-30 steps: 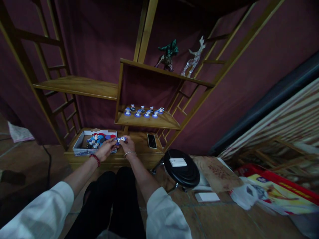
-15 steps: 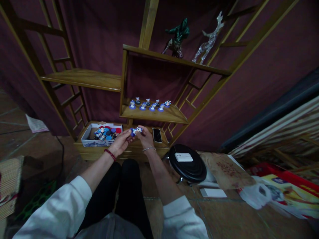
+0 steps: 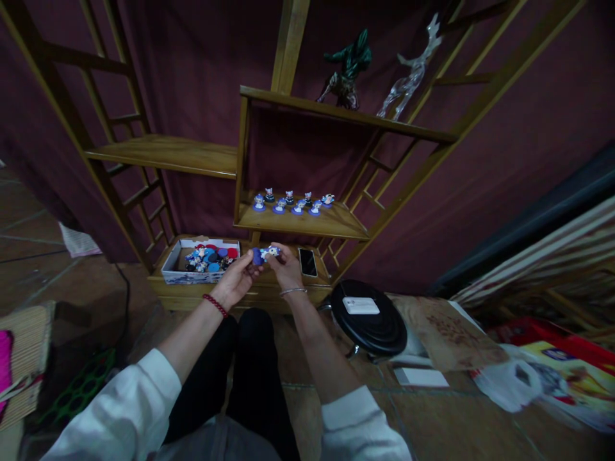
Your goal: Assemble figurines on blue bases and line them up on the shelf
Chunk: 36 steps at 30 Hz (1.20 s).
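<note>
Two narrow grips: your left hand (image 3: 236,280) holds the purple base (image 3: 257,257), your right hand (image 3: 288,269) the small figure (image 3: 270,252), near the open box (image 3: 185,278). Joining seems the present step; next move needs careful alignment.

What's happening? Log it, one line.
left hand: holding purple base | right hand: holding figurine | box: left of hands | phone: right of hands

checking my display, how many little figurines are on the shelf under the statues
8: on the shelf, four front figurines and four back figurines; others could be hidden.
</note>
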### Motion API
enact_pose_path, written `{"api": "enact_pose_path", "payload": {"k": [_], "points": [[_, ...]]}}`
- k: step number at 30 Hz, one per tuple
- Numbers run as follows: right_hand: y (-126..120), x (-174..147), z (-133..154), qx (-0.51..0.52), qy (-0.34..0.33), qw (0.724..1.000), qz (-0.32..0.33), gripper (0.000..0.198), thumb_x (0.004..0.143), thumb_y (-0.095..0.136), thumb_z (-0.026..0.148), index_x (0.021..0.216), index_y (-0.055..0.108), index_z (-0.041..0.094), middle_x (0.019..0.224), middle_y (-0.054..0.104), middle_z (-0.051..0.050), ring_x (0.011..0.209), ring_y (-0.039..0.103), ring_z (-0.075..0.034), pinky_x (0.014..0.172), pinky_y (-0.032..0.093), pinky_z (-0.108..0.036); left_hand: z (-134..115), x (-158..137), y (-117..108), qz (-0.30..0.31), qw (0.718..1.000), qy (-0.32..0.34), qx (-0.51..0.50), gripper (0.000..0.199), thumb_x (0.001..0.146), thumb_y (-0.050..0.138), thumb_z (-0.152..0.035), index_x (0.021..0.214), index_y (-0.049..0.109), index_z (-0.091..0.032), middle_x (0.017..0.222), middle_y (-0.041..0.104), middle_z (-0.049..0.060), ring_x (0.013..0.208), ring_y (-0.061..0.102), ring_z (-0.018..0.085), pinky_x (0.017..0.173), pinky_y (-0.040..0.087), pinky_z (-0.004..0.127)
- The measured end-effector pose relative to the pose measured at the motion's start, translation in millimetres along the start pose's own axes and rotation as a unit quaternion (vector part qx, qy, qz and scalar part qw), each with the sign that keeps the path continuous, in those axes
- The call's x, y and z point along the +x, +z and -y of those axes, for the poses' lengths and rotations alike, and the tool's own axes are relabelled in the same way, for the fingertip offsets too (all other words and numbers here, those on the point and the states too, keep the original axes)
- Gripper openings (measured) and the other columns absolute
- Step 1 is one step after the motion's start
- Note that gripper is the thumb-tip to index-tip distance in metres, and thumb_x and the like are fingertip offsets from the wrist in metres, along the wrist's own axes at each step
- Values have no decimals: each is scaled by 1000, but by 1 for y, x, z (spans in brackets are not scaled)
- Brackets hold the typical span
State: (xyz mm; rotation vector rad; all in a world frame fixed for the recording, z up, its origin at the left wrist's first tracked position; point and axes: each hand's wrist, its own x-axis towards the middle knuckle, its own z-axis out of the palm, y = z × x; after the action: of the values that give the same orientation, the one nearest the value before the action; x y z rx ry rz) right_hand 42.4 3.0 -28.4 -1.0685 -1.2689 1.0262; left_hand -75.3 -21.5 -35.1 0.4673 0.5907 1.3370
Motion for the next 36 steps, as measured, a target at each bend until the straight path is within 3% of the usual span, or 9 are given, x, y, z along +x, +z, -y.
{"api": "enact_pose_path", "payload": {"k": [5,24,29,36], "points": [[4,0,8,5,-14,1000,17,36,63,61,25,97,56,18,82,62,-1,73,56,-12,71,46,-26,-4,-4,3,-27,999,-11,-13,14,75,57,-27,74,57,-13,61,58,1,55,55,9,47,41,17],[9,-1,12,-43,-30,996,68,47,66,59,24,111,50,20,88,62,-1,78,57,-13,77,46,-28,-8,-11,2,-34,998,-11,-50,13,74,57,-27,76,58,-14,63,59,1,54,55,9,46,41,18],[19,-3,1,-68,-41,993,82,43,67,56,23,109,50,21,88,61,0,75,57,-12,74,47,-26,-10,-15,-7,-58,997,-20,-38,11,76,55,-25,76,57,-14,66,61,2,53,55,9,49,43,18],[45,-21,-13,-168,-46,980,96,45,67,52,20,111,47,28,82,60,4,69,56,-11,68,47,-26,-11,-26,-31,-119,991,-46,-42,16,79,49,-27,72,55,-14,55,60,1,44,54,9,40,40,18]]}}
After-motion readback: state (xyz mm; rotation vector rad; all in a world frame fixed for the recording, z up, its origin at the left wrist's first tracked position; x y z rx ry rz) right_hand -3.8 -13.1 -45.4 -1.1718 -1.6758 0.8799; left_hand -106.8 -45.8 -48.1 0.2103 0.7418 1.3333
